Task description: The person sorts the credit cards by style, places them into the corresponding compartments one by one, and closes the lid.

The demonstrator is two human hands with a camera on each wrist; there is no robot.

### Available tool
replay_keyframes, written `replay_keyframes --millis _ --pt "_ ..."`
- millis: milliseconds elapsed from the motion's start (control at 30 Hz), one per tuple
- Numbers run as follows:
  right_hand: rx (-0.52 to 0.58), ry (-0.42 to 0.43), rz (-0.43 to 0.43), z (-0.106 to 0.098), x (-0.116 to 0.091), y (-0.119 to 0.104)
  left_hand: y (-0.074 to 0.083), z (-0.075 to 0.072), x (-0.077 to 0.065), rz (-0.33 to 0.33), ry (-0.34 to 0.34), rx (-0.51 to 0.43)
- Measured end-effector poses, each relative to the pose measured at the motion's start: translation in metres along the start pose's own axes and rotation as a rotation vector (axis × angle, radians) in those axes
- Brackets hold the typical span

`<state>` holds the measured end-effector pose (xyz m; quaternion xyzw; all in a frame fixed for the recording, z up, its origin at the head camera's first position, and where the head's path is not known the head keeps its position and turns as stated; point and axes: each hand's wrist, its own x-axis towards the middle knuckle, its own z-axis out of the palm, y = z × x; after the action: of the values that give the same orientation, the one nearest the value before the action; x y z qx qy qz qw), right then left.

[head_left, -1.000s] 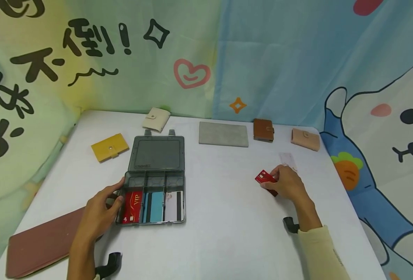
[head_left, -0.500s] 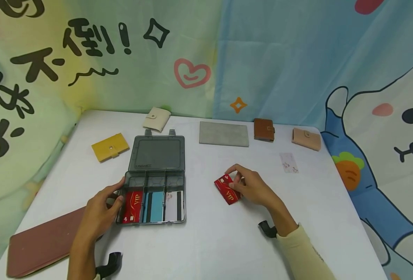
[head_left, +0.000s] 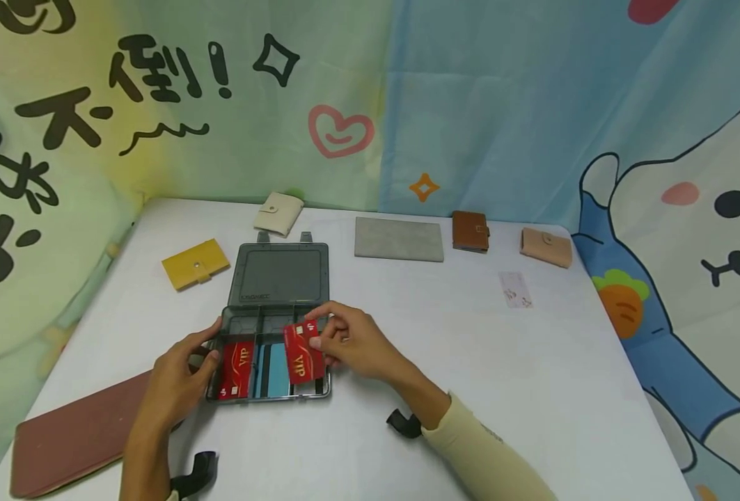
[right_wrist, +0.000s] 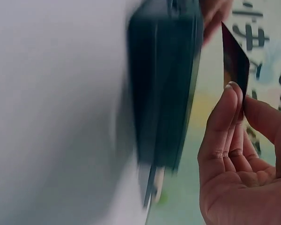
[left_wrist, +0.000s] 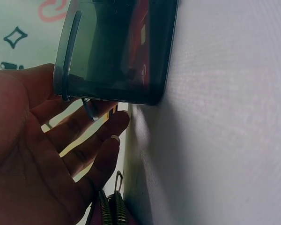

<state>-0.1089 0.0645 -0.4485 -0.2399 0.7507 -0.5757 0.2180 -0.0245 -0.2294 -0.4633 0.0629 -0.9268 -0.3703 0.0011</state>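
My right hand (head_left: 358,345) pinches a red VIP card (head_left: 303,356) by its edge between thumb and fingers. The card hangs tilted above the right compartment of the open grey plastic case (head_left: 285,275), partly covering the white card (head_left: 323,388) inside. In the right wrist view, the pinched card (right_wrist: 234,58) stands apart from the case's side (right_wrist: 164,89). My left hand (head_left: 178,379) rests against the case's left side, thumb and forefinger touching it; in the left wrist view the other fingers (left_wrist: 100,161) lie loosely extended. Another red VIP card (head_left: 237,369) and a blue card (head_left: 277,372) lie in the case.
A pale card (head_left: 516,290) lies to the right. Along the back are a cream wallet (head_left: 278,213), a grey flat rectangle (head_left: 399,239), a brown wallet (head_left: 470,231) and a pinkish-tan wallet (head_left: 546,248). A yellow wallet (head_left: 195,264) and a long brown wallet (head_left: 75,435) lie left.
My right hand has carried the red VIP card leftward across the table to above the case, uncovering the pale card on the right. The left hand has stayed at the case.
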Motion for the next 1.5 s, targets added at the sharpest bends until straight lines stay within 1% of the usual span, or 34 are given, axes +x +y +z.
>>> replay_keyframes --millis 100,200,267,367,467,533,700,767,833,900,967,1067,1133,1200,1267,1300,1400,1500 --pt "0.038 -0.043 -0.018 0.024 0.013 -0.006 -0.001 0.0 0.0 0.012 0.007 0.001" --pt "0.05 -0.065 -0.044 0.045 0.027 -0.009 -0.002 -0.001 0.0 0.024 0.015 -0.002" --pt "0.026 -0.075 -0.063 0.056 0.035 -0.01 -0.002 -0.001 0.0 0.028 0.017 -0.003" --pt "-0.046 -0.076 -0.081 0.068 0.042 -0.008 -0.003 0.0 0.001 0.024 0.013 -0.001" --pt "-0.083 -0.061 -0.084 0.072 0.045 -0.004 -0.002 -0.001 0.001 0.017 0.002 0.002" --pt "-0.079 -0.053 -0.082 0.072 0.045 -0.002 -0.001 -0.002 0.001 0.01 -0.002 0.005" --pt "-0.043 -0.096 -0.101 0.068 0.045 0.0 -0.001 -0.003 0.001 -0.001 -0.006 0.004" --pt "-0.006 -0.119 -0.104 0.064 0.044 0.0 0.0 -0.003 0.001 -0.002 -0.015 -0.001" --pt "0.028 -0.119 -0.106 0.059 0.042 0.0 0.0 -0.002 0.001 -0.006 -0.023 -0.006" --pt "0.049 -0.102 -0.121 0.051 0.04 -0.001 0.0 -0.002 0.001 -0.012 -0.027 -0.008" --pt "0.033 -0.057 -0.151 0.04 0.037 0.0 0.0 -0.001 0.001 -0.018 -0.028 -0.008" --pt "-0.004 0.018 -0.178 0.017 0.033 0.004 0.0 -0.001 0.001 -0.025 -0.029 -0.009" --pt "-0.022 0.079 -0.173 -0.002 0.029 0.008 0.0 -0.001 0.0 -0.028 -0.03 -0.011" --pt "-0.037 0.144 -0.132 -0.021 0.024 0.012 0.0 -0.002 0.0 -0.029 -0.03 -0.013" --pt "-0.052 0.21 -0.088 -0.043 0.016 0.012 0.001 -0.002 0.0 -0.029 -0.031 -0.015" --pt "-0.054 0.247 -0.07 -0.054 0.013 0.016 0.001 -0.002 0.0 -0.028 -0.03 -0.014" --pt "-0.088 0.334 -0.005 -0.092 0.0 0.031 0.0 -0.001 0.0 -0.025 -0.031 -0.014" --pt "-0.134 0.417 0.052 -0.13 -0.013 0.057 0.0 -0.001 0.0 -0.026 -0.033 -0.015"
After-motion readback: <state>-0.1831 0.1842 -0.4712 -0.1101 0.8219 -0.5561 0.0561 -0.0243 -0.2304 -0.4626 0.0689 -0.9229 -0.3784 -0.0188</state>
